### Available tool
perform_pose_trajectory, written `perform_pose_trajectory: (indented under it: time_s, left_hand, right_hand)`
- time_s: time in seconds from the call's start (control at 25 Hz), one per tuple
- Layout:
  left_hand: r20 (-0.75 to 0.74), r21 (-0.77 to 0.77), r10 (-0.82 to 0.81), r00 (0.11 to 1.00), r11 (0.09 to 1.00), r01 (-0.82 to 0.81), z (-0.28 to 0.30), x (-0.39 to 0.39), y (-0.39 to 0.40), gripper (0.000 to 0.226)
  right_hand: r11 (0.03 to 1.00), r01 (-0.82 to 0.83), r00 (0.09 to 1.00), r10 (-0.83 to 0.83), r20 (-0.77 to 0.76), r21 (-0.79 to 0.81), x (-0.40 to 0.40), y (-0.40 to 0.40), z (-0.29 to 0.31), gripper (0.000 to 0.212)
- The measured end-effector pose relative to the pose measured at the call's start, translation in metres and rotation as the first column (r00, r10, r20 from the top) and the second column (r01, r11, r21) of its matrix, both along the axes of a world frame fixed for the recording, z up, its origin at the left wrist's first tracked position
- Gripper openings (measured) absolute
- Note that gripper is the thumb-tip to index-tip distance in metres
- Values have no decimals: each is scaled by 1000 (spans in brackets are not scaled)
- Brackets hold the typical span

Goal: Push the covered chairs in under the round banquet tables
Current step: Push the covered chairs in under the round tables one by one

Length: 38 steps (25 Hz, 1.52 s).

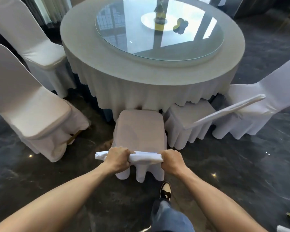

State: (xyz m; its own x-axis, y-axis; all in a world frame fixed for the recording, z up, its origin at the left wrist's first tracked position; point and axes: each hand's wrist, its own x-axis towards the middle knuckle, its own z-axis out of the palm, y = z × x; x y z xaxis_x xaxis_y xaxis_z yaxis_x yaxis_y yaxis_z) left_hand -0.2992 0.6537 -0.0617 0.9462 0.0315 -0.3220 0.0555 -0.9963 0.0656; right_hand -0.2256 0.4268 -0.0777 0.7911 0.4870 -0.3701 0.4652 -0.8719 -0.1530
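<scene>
A white-covered chair (pixel 139 129) stands straight in front of me, its seat front touching the hanging cloth of the round banquet table (pixel 84 37). My left hand (pixel 118 159) and my right hand (pixel 172 160) both grip the top edge of its backrest, fingers closed around the bunched white cover. A second covered chair (pixel 189 114) to the right stands with its seat partly under the tablecloth, its back angled toward the right.
Two covered chairs (pixel 32 108) (pixel 28 36) stand pulled out on the left. Another covered chair (pixel 264 101) stands at the right. A glass turntable (pixel 132 36) with a centrepiece tops the table. My foot (pixel 165 190) is on the dark glossy floor behind the chair.
</scene>
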Motion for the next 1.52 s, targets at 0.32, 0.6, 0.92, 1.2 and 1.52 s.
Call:
perform_pose_trajectory:
  time_s: [0.32, 0.6, 0.92, 1.2, 1.52]
  left_hand:
    - [-36, -96, 239, 970, 966, -242, 15, 134, -96, 39]
    - [-74, -70, 274, 959, 958, -279, 6, 171, -136, 43]
    - [-68, -92, 326, 943, 939, -332, -5, 150, -170, 51]
    - [-138, 6, 392, 910, 919, -395, 1, 160, -151, 57]
    - [-109, 83, 319, 941, 947, -312, -2, 152, -162, 47]
  right_hand:
    - [991, -121, 993, 120, -15, -61, 179, -68, 15, 23]
    - [973, -226, 974, 226, 3, -46, 232, -102, 1, 24]
    - [981, -191, 982, 191, -7, 23, 214, -129, -15, 25]
    - [971, -230, 971, 233, -44, 64, 221, -113, -6, 36]
    - [973, -213, 977, 214, 5, 88, 208, -123, -15, 15]
